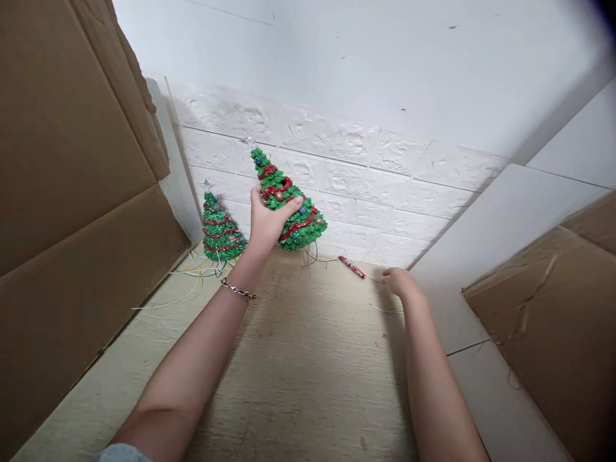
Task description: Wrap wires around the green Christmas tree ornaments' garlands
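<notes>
My left hand (269, 221) is wrapped round a small decorated Christmas tree (301, 221), green with red garlands, coloured baubles and a clear star on top. The tree is tilted, its tip leaning left, and thin wires (308, 255) hang from its base. A slim red printed stick (351, 267) lies to the right of these wires. From it a thin yellowish wire (371, 276) runs to my right hand (398, 281), whose fingers are closed at the wire's end; the fingertips are partly hidden. A second, similar Christmas tree (222, 230) stands upright at the left.
Loose white, yellow and dark wires (192, 273) spread round the second tree. A white brick-patterned wall (346, 173) closes off the back of the pale wooden surface (298, 359). Brown cardboard (72, 192) rises on the left, and more cardboard (563, 308) leans beside white panels on the right.
</notes>
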Action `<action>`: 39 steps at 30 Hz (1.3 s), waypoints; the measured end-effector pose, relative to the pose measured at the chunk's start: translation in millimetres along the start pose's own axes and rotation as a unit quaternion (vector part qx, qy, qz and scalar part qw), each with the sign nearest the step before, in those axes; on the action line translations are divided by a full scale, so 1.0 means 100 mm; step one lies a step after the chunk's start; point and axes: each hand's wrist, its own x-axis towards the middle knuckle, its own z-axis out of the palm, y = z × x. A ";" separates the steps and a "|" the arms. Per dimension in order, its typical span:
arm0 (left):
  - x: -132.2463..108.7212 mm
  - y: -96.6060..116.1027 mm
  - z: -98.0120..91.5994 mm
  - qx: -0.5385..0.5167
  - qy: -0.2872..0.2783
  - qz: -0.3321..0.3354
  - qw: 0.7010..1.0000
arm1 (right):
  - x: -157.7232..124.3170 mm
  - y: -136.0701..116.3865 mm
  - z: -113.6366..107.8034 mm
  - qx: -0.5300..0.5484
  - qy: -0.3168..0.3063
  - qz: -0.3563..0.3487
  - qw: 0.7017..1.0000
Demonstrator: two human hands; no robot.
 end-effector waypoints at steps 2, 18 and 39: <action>0.02 -0.02 -0.01 -0.005 0.002 -0.009 1.000 | 0.06 0.01 0.12 -0.001 0.004 -0.013 1.000; -0.15 0.04 0.07 -0.007 -0.111 -0.104 0.988 | -0.13 -0.34 -0.17 0.082 0.134 -0.068 0.985; -0.29 -0.03 0.10 -0.094 -0.468 -0.261 0.839 | -0.60 -1.03 -0.30 0.518 -0.046 -0.189 0.833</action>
